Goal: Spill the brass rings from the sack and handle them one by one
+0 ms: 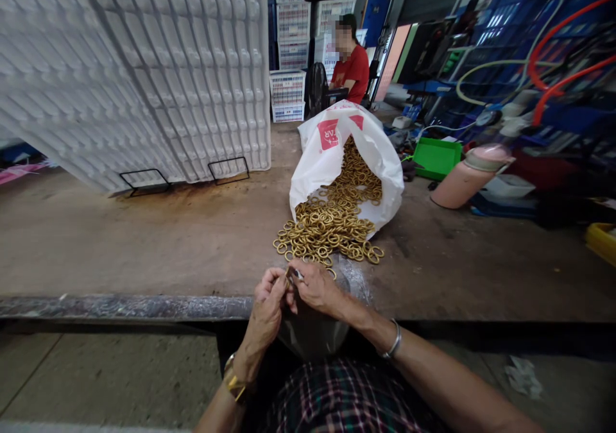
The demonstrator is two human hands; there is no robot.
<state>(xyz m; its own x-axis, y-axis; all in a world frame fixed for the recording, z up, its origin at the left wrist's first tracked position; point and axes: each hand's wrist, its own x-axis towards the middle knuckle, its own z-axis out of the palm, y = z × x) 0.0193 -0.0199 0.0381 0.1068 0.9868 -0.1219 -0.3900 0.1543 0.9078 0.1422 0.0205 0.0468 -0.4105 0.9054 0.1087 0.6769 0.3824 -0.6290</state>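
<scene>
My left hand [269,295] is closed at the table's front edge, pinching a brass-coloured ring [287,275] between thumb and fingers. Right beside it, my right hand [318,287] is closed around a small tool [295,272] with a dark, metallic look; its kind is hard to make out. The tool's tip meets the ring. Just beyond both hands lies a heap of brass-coloured rings [327,231], spilling from the mouth of a white plastic sack [312,170] lying on its side. Below my hands, a greyish translucent bag or container [315,337] hangs at the edge, partly covered.
White ribbed plastic trays [206,80] stand upright at the left against black wire stands [228,169]. To the right are a pink bottle [469,175] and a green tray [437,157]. A person in red [353,74] sits behind the wooden table [144,247], near stacked crates [287,90].
</scene>
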